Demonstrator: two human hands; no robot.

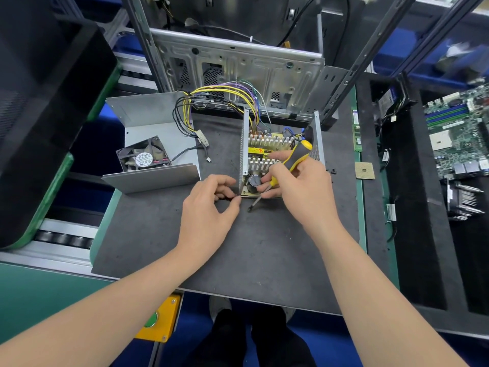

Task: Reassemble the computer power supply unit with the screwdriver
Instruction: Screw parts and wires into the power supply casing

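Left hand (206, 207) pinches the open grey metal power-supply case (244, 144) at its seven-o'clock corner; right hand (301, 189) grips the yellow-black screwdriver (300, 152), its tip slanting there.

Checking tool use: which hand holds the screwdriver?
The right hand grips the screwdriver; the left hand holds a corner of the power supply casing.

Entry, text survey: the only legible print is "HKFAN" on the round sticker (143, 159) at the hub of the black fan (137, 154); the smaller lines beneath the brand cannot be read. White labels on the green memory stick (357, 131) show print too small to read. Markings on the motherboard (460, 133) are likewise illegible.
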